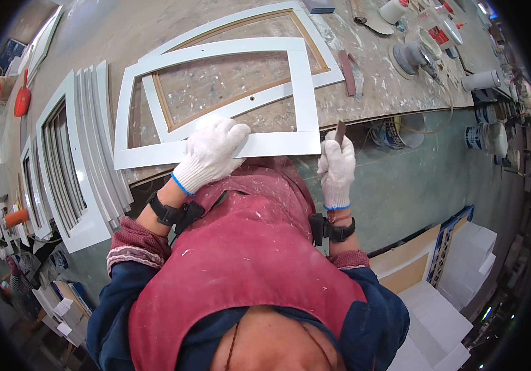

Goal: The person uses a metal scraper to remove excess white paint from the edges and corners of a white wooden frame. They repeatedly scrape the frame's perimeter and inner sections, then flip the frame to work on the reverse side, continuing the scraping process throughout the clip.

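Observation:
A white frame (278, 145) with an arched far rail lies at the table's front edge, overlapping a second white frame (324, 79) with a brown inner edge. My left hand (210, 148), in a white knit glove, is closed over the near rail of the front frame. My right hand (337, 170), gloved too, is just off that frame's near right corner. A small dark brown piece of sandpaper (340, 132) sticks up from its closed fingers. Part of the sandpaper is hidden in the glove.
Several white frames (83, 229) stand in a row at the left. On the paint-spotted table (380, 93) lie a reddish-brown strip (347, 73), a grey power sander (409, 59) and a white bottle (393, 10). Buckets (487, 137) stand beyond the right edge, white boxes (429, 315) lower right.

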### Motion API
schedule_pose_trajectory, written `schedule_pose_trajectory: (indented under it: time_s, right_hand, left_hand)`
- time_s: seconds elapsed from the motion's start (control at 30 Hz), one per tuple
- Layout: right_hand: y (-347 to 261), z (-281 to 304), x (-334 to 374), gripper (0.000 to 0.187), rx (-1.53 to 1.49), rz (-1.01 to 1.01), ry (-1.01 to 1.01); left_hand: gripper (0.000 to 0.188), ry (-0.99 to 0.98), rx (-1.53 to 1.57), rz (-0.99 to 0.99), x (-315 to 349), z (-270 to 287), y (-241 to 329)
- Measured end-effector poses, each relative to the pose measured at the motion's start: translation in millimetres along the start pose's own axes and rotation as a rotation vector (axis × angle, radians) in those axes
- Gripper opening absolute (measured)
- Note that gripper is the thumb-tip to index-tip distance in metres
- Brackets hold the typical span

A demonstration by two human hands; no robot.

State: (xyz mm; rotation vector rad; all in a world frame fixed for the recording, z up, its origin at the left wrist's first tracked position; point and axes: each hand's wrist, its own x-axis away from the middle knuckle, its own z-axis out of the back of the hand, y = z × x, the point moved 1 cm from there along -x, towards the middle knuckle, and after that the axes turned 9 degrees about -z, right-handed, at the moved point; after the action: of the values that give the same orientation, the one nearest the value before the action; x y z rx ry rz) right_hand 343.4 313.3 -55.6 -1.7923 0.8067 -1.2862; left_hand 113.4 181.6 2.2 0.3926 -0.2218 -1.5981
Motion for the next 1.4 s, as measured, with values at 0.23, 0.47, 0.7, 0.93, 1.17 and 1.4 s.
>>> schedule_pose_trajectory:
  time_s: [0.23,0.47,0.7,0.93,1.17,1.4]
  right_hand:
    - [3.5,-13.0,2.5,0.049,0.119,-0.072,-0.194]
    - [5.0,-15.6,3.7,0.039,0.056,-0.112,-0.179]
    - [2.4,-9.0,-0.3,0.034,0.053,-0.031,-0.162]
    - [-36.9,31.1,-12.5,0.03,0.103,0.063,-0.11]
    - [-76.8,38.0,-23.1,0.036,0.179,0.172,-0.517]
    - [-91.2,-80.4,-43.7,0.021,0.342,0.437,-0.47]
  left_hand:
    - [0.055,-0.178,0.225,0.113,-1.7,6.1,-2.1]
    - [0.059,0.554,-0.303,0.585,67.3,20.1,-91.1]
    - [0.062,0.308,-0.21,1.135,95.4,29.4,-132.8]
    - [0.073,0.553,0.534,0.939,132.7,36.2,-95.1]
    - [0.057,0.894,1.588,0.755,134.8,77.6,5.3]
    - [0.051,1.526,1.449,0.549,193.5,92.4,25.9]
